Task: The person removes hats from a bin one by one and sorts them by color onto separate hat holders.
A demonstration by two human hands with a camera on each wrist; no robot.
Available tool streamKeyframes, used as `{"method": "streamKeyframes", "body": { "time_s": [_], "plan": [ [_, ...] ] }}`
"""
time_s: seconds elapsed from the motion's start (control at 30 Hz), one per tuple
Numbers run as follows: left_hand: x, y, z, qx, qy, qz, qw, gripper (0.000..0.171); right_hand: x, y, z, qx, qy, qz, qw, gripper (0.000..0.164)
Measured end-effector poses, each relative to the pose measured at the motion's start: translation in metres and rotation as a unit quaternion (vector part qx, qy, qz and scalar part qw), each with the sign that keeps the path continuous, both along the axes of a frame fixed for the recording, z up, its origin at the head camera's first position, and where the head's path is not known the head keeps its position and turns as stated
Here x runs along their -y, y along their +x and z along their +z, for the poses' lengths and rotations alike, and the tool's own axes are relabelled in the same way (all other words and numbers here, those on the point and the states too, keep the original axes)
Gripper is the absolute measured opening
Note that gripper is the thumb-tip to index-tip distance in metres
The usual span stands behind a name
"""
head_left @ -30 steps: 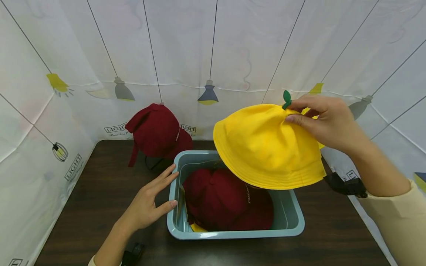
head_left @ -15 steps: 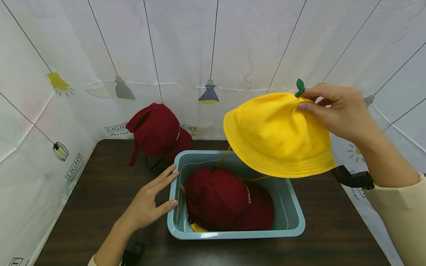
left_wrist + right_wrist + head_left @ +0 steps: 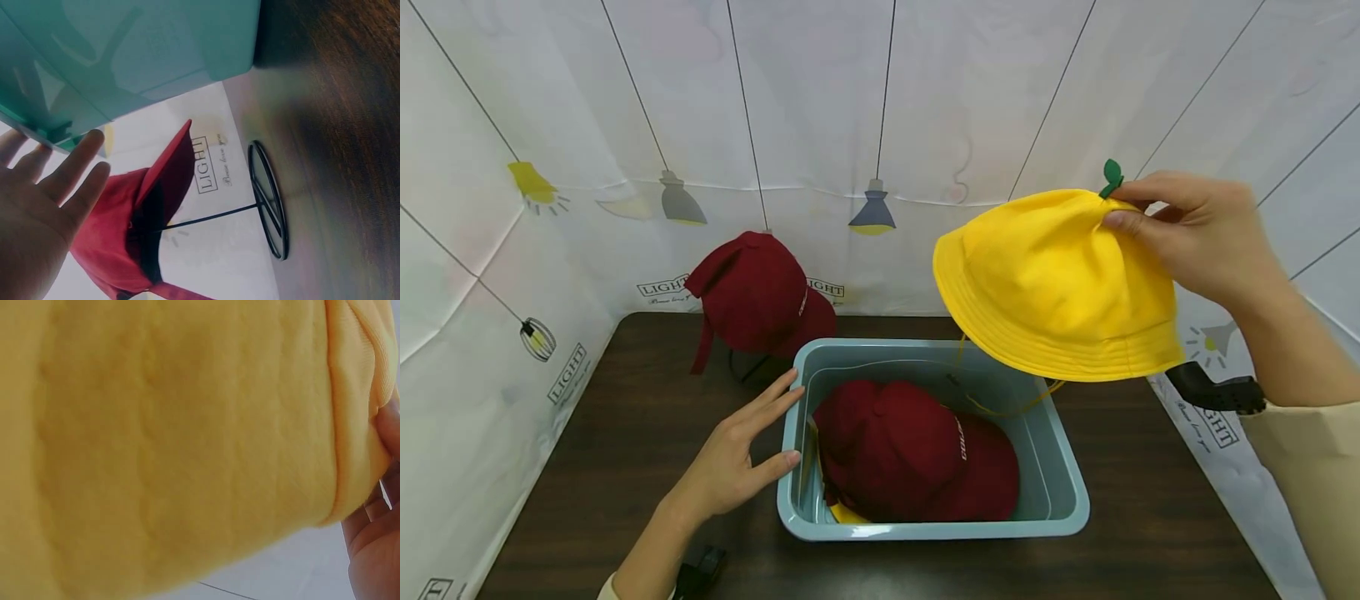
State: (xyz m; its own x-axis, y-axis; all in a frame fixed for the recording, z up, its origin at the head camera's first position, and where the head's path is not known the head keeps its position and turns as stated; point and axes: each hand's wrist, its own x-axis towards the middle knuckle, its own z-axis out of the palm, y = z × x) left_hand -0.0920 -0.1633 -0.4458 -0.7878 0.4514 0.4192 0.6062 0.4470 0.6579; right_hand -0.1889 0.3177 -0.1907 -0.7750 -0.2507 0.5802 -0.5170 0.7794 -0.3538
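My right hand pinches a yellow bucket hat by its crown, just beside a green leaf tab. The hat hangs above the right back corner of a blue-grey plastic bin, its thin yellow cord dangling over the bin's inside. In the right wrist view the stitched brim fills most of the picture. Fingers straight and spread, my left hand rests against the bin's left rim. Inside the bin lies a dark red baseball cap, with a bit of yellow fabric showing under it.
Another dark red cap sits on a black wire stand behind the bin's left side. All of it is on a dark wooden table. A white curtain printed with lamps hangs along the back and sides.
My right hand has lifted the yellow hat up and to the right, away from the bin, and its cord has come into view. My left hand stays at the rim.
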Motion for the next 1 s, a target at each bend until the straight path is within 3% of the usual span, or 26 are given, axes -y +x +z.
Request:
{"method": "streamKeyframes", "body": {
  "time_s": [0.53,1.0],
  "plan": [
    [0.0,0.0,0.0,0.007,0.004,0.0,1.0,0.074,-0.02,-0.016,0.01,0.008,0.02,-0.059,0.998,0.024],
    [-0.002,0.001,0.003,0.003,0.001,0.001,1.0,0.073,-0.035,-0.028,0.017,0.025,0.002,-0.097,0.995,0.029]
  ]
}}
